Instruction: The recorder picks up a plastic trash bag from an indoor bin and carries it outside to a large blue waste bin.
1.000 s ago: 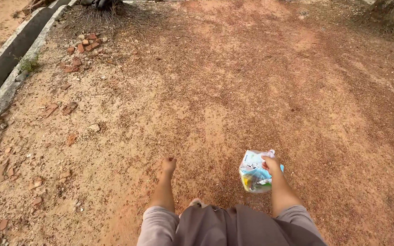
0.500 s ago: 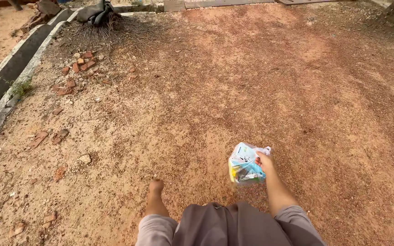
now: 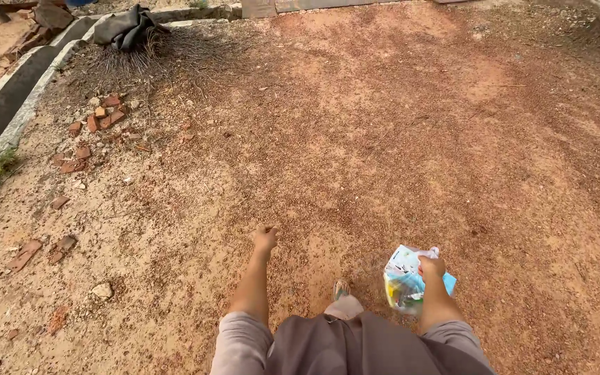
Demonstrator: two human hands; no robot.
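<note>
The person is on foot across a patch of red, gravelly dirt ground (image 3: 355, 139), looking down at both arms out front. The right hand (image 3: 430, 267) is closed around the gathered neck of a small plastic bag (image 3: 404, 281), pale blue and white with something yellow and green showing through; the bag hangs below the fist at about five o'clock in the view, clear of the ground. The left hand (image 3: 265, 238) is curled into a loose fist, empty as far as I can see, swung forward near six o'clock. One shoe tip (image 3: 342, 288) shows between the arms, above grey trousers.

Off at ten o'clock lies a scatter of broken brick pieces (image 3: 98, 119); further up, near eleven o'clock, a dark cloth (image 3: 125, 29) is heaped on a clump of dry grass. A concrete gutter (image 3: 8, 107) runs along the left edge.

To my eye this is the carrying stage: bag in hand, mid-stride. Any following move calls only for a steady grip on the bag's neck and sure footing on loose gravel.
</note>
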